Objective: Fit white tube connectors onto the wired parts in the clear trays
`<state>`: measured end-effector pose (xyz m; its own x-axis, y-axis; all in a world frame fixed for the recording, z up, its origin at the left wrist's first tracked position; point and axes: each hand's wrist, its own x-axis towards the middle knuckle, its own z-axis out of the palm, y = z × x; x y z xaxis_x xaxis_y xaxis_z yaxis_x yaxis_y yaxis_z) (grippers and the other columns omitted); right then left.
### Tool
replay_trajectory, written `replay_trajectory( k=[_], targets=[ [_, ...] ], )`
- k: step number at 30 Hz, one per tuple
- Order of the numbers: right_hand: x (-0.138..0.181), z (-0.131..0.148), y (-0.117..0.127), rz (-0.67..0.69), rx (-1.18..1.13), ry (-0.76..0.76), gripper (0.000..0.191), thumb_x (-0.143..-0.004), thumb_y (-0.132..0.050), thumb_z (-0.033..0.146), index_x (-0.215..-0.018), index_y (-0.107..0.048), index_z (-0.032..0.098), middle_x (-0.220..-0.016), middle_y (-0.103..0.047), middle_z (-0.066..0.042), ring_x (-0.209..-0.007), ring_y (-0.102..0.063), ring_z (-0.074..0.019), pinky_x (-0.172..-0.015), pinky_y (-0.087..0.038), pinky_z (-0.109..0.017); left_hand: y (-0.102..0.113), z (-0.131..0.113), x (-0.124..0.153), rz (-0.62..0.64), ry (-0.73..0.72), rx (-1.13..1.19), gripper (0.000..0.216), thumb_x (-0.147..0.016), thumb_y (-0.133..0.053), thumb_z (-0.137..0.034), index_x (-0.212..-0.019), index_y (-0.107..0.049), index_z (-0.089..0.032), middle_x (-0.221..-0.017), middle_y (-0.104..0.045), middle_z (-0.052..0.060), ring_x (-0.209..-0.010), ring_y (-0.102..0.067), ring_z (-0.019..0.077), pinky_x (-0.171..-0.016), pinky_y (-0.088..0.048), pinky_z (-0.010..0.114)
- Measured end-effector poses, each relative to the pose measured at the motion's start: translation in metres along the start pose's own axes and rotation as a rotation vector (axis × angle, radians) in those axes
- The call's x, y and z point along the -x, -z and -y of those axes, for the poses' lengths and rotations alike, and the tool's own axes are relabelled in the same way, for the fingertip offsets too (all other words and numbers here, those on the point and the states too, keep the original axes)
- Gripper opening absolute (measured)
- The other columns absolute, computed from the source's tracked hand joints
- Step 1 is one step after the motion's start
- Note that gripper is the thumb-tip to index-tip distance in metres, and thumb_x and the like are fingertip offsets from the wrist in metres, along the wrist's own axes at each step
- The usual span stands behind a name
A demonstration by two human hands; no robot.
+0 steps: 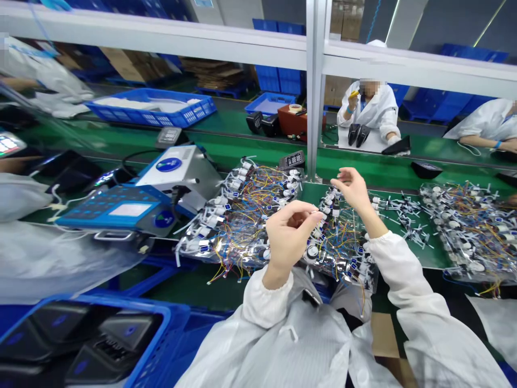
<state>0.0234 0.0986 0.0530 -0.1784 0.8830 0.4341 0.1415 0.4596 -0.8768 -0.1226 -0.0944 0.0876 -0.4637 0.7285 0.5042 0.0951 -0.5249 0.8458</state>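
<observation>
One head cam, forward and down.
You're looking from your own head, over your white coat (299,345): left hand (293,231) and right hand (352,188) close, mid-frame; green bench (436,253) crossing below and beyond; co-worker (377,108) farther off, upper right, past the metal post (316,108). Wide view.

At eleven o'clock, flattened cardboard sheets (212,73) lie piled; at twelve, blue stacks (269,81) stand; at one, a pale metal post (316,97) rises, joined to a crossbeam (424,71).
</observation>
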Motion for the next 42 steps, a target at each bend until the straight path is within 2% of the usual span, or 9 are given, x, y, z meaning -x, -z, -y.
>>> replay_trajectory(
  k=[3, 7, 14, 19, 22, 31, 36, 39, 42],
  targets=[
    [0.035, 0.002, 0.013, 0.292, -0.065, 0.117, 0.060, -0.085, -0.071, 0.066, -0.124, -0.065, 0.021, -0.126, -0.069, -0.012, -0.121, -0.063, -0.0263, -0.107, -0.050, -0.044, -0.013, 0.008, -0.002, 0.049, 0.053, 0.074, 0.018, -0.083, -0.083, -0.033, -0.083, -0.074, -0.018, -0.067, -0.067, -0.002, -0.045, -0.050, 0.0055, -0.042, -0.039, 0.018],
    [0.097, 0.002, 0.023, 0.654, -0.210, 0.102, 0.068, -0.074, -0.083, 0.066, -0.122, -0.067, 0.021, -0.121, -0.071, -0.010, -0.120, -0.063, -0.0290, -0.107, -0.050, -0.045, -0.044, 0.020, 0.001, 0.117, 0.118, 0.235, 0.020, -0.083, -0.083, -0.035, -0.085, -0.072, -0.018, -0.062, -0.063, -0.003, -0.044, -0.052, 0.0058, -0.042, -0.041, 0.017],
    [0.170, -0.011, 0.084, 0.446, -0.424, -0.297, 0.034, -0.086, -0.079, 0.041, -0.110, -0.062, 0.023, -0.084, -0.067, 0.001, -0.063, -0.061, -0.0134, -0.059, -0.052, -0.027, -0.093, 0.022, 0.006, 0.065, 0.161, 0.484, 0.024, -0.083, -0.084, -0.035, -0.086, -0.066, -0.019, -0.064, -0.057, -0.006, -0.046, -0.050, 0.0038, -0.043, -0.040, 0.016],
    [0.187, 0.002, 0.143, 0.285, -0.171, -0.229, 0.053, -0.077, -0.087, 0.034, -0.125, -0.064, 0.023, -0.114, -0.071, -0.007, -0.102, -0.068, -0.0216, -0.087, -0.056, -0.033, -0.123, 0.020, 0.014, 0.155, 0.235, 0.580, 0.030, -0.081, -0.086, -0.036, -0.083, -0.063, -0.018, -0.070, -0.056, -0.005, -0.047, -0.046, 0.0016, -0.045, -0.041, 0.015],
    [0.189, 0.000, 0.142, 0.207, -0.059, -0.167, 0.065, -0.070, -0.092, 0.035, -0.128, -0.067, 0.023, -0.125, -0.069, -0.008, -0.118, -0.064, -0.0268, -0.102, -0.051, -0.038, -0.150, 0.014, 0.032, 0.303, 0.315, 0.668, 0.029, -0.084, -0.084, -0.037, -0.085, -0.060, -0.019, -0.077, -0.056, -0.005, -0.048, -0.046, 0.0009, -0.045, -0.041, 0.015],
    [0.208, -0.020, 0.121, 0.092, -0.224, -0.239, 0.046, -0.072, -0.090, 0.041, -0.108, -0.073, 0.018, -0.102, -0.073, -0.005, -0.091, -0.066, -0.0215, -0.081, -0.053, -0.033, -0.187, -0.001, 0.055, 0.428, 0.448, 0.797, 0.029, -0.087, -0.081, -0.036, -0.087, -0.057, -0.020, -0.083, -0.053, -0.004, -0.050, -0.045, 0.0004, -0.045, -0.041, 0.015],
    [0.211, -0.006, 0.137, 0.059, -0.238, -0.328, 0.025, -0.083, -0.080, 0.041, -0.084, -0.069, 0.019, -0.079, -0.072, -0.002, -0.060, -0.056, -0.0138, -0.059, -0.046, -0.028, -0.172, 0.020, 0.042, 0.320, 0.262, 0.620, 0.023, -0.093, -0.074, -0.038, -0.092, -0.059, -0.021, -0.087, -0.057, -0.001, -0.059, -0.052, 0.0051, -0.055, -0.047, 0.019],
    [0.209, 0.005, 0.151, 0.043, -0.040, -0.300, 0.021, -0.086, -0.076, 0.040, -0.083, -0.069, 0.020, -0.077, -0.070, -0.001, -0.064, -0.058, -0.0153, -0.062, -0.046, -0.029, -0.151, 0.027, 0.035, 0.137, -0.035, 0.228, 0.031, -0.086, -0.081, -0.031, -0.110, -0.063, -0.023, -0.110, -0.064, 0.006, -0.098, -0.065, 0.0167, -0.084, -0.056, 0.030],
    [0.205, 0.016, 0.157, 0.157, 0.195, -0.207, 0.012, -0.089, -0.071, 0.033, -0.087, -0.072, 0.021, -0.082, -0.072, -0.002, -0.074, -0.064, -0.0198, -0.070, -0.049, -0.032, -0.131, 0.021, 0.042, 0.338, -0.403, -0.082, 0.036, -0.084, -0.080, -0.023, -0.117, -0.066, -0.026, -0.119, -0.066, 0.007, -0.115, -0.062, 0.0241, -0.100, -0.051, 0.042]
  ],
)
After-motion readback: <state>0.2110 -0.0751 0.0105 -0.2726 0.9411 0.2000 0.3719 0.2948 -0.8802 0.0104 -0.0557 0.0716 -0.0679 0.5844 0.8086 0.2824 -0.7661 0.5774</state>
